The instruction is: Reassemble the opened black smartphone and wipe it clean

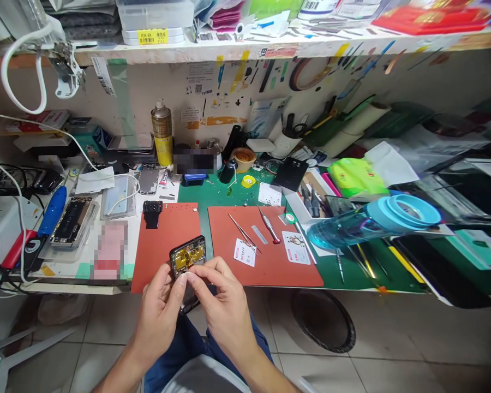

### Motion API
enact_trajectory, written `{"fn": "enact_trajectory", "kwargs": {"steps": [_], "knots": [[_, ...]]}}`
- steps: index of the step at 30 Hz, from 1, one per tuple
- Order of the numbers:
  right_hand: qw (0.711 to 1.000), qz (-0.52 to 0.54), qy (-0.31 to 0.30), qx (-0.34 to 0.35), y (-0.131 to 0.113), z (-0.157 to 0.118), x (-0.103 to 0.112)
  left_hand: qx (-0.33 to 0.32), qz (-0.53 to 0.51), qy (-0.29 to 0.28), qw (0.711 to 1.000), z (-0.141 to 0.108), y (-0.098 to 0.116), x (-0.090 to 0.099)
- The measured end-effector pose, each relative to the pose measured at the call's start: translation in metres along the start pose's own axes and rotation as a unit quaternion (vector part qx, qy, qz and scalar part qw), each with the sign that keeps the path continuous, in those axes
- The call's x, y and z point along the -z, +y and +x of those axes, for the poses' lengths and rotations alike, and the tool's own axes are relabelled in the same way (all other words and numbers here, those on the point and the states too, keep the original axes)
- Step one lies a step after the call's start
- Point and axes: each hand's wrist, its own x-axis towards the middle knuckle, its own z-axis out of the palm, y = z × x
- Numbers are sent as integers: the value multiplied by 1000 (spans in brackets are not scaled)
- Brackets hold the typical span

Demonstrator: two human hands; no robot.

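Note:
An opened phone [190,254] with gold-coloured inner parts is held tilted at the bench's front edge, above my lap. My left hand [162,303] grips its left side, with the thumb over the lower part. The fingers of my right hand [221,292] are pinched together over the phone, the tips meeting my left thumb; whatever is between them is too small to make out. Just behind lies the left red-brown mat [167,234], with a black phone part [152,214] on it. Tweezers [244,233] and a screwdriver [269,224] rest on the right mat [229,277].
A blue water bottle [352,224] stands right of the mats, near a long black panel [442,270]. At the left lie another opened phone [71,221] and a blue-handled tool [54,212]. A spray can [161,134] stands behind, under a loaded shelf [237,53].

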Motion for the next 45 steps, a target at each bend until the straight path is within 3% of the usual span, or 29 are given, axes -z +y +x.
{"fn": "enact_trajectory", "kwargs": {"steps": [8, 17, 21, 28, 45], "knots": [[996, -41, 15, 74, 5, 0, 2, 6, 14, -31, 999, 4, -2, 5], [997, -56, -4, 61, 6, 1, 4, 24, -34, -31, 999, 10, -6, 3], [997, -62, -25, 30, 4, 3, 4, 17, -11, -38, 999, 8, -6, 5], [998, -56, -2, -2, 2, 4, 2, 14, 29, -34, 999, 7, -9, 7], [991, -132, -9, 33, 1, 7, 3, 9, 78, -20, 997, 7, -12, 9]]}}
